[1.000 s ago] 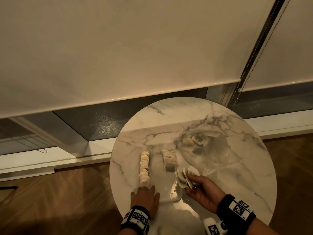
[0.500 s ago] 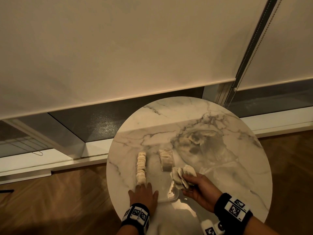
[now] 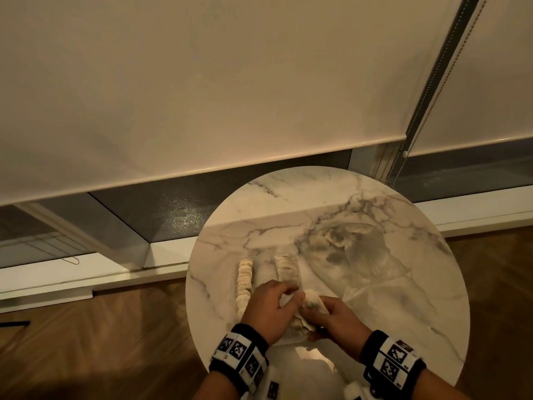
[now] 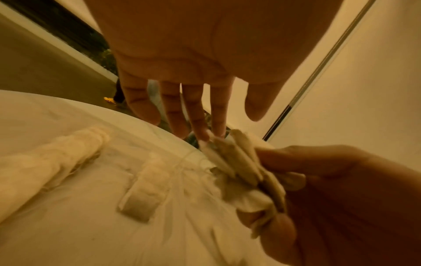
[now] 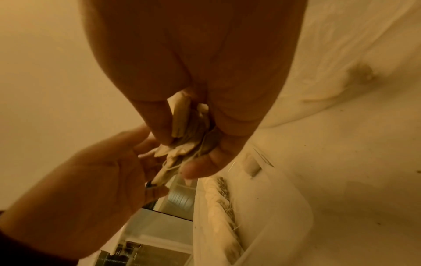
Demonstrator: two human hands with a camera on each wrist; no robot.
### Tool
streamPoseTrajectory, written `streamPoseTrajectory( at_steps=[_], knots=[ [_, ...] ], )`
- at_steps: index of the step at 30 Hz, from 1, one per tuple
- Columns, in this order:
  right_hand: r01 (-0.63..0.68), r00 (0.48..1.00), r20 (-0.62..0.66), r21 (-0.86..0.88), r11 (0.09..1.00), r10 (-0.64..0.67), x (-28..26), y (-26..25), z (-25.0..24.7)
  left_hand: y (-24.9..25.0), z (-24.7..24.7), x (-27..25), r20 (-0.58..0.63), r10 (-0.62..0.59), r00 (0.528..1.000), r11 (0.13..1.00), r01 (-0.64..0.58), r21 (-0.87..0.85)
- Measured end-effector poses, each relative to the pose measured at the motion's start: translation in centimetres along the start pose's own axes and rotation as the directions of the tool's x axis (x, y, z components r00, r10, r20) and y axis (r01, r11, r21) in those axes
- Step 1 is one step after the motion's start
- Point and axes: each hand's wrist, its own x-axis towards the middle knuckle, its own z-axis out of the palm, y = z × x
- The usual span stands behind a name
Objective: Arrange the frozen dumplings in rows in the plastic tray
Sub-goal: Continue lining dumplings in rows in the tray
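A clear plastic tray (image 3: 264,272) lies on the round marble table (image 3: 403,327). It holds a long row of dumplings (image 3: 244,280) on the left and a shorter row (image 3: 287,268) beside it. My right hand (image 3: 331,319) grips a fanned bunch of frozen dumplings (image 3: 311,300) over the tray's near right corner. My left hand (image 3: 271,307) reaches across to the bunch. In the left wrist view its fingers (image 4: 200,126) are straight and the tips touch the outermost dumpling (image 4: 209,153), with the thumb held apart. The right wrist view shows the bunch (image 5: 187,129) wedged between thumb and fingers.
A crumpled clear bag (image 3: 354,249) with a few loose dumplings lies on the table behind and right of the tray. The table's edge is close to my wrists, with wooden floor (image 3: 101,342) below. A window blind (image 3: 202,82) and its cord (image 3: 403,157) hang behind.
My left hand has left the tray's near edge and moved right to the bunch. The right hand has brought the dumplings slightly left and nearer.
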Motion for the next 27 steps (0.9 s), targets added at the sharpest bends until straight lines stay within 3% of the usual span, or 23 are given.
streamPoseTrajectory(
  at_steps=[2, 7, 12, 17, 23, 27],
  knots=[
    [0.014, 1.0, 0.008, -0.014, 1.0, -0.013, 0.0, -0.2, 0.3, 0.2, 0.2, 0.3, 0.015, 0.036, 0.999, 0.999, -0.036, 0.007],
    [0.022, 1.0, 0.011, 0.001, 1.0, -0.022, -0.2, -0.4, 0.4, 1.1, 0.1, 0.0, -0.094, 0.05, 0.994, 0.995, -0.058, -0.076],
    [-0.029, 1.0, 0.002, 0.016, 0.999, 0.029, -0.3, 0.1, 0.1, 1.3, -0.2, -0.3, -0.129, -0.047, 0.991, 0.966, 0.013, -0.257],
    [-0.048, 0.999, -0.002, 0.032, 0.998, 0.048, -0.3, 0.7, -0.4, 0.7, -1.0, -0.1, -0.209, -0.174, 0.962, 0.869, 0.051, -0.492],
    [-0.063, 0.998, -0.009, 0.117, 0.991, 0.064, -0.1, 0.9, -0.9, -2.9, -2.5, -0.4, -0.275, -0.261, 0.925, 0.881, 0.112, -0.461],
    [-0.087, 0.996, -0.017, 0.18, 0.98, 0.092, 0.2, 1.0, -1.0, -4.8, -3.4, -1.4, -0.22, -0.3, 0.928, 0.9, 0.199, -0.388]
  ],
)
